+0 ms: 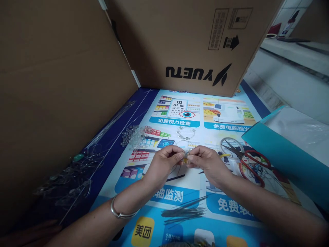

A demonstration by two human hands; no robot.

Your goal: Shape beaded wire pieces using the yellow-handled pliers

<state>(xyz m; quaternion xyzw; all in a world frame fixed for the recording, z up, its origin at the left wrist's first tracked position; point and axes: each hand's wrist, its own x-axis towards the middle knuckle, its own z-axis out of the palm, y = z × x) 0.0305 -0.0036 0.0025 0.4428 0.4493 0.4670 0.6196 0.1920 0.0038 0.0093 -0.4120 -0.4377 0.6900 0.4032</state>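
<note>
My left hand (pixel 171 161) and my right hand (pixel 205 163) meet above the middle of the printed sheet, thumbs and forefingers pinched. Between their fingertips is a thin beaded wire loop (pixel 185 153) with clear beads; the fingers hide much of it. Just beyond the hands lies another beaded loop (pixel 186 138), with several clear beads on a thin ring. A pile of clear beads (pixel 133 136) rests to the left. Closer to me, a bundle of thin dark wires (pixel 183 212) lies below the hands.
Red-handled scissors (pixel 253 163) lie open at the right, with a clear round roll (pixel 232 146) beside them. A turquoise box (pixel 280 154) stands further right. Tangled beaded wires (pixel 72 175) run along the left. Cardboard walls (pixel 180 41) close off the back and left.
</note>
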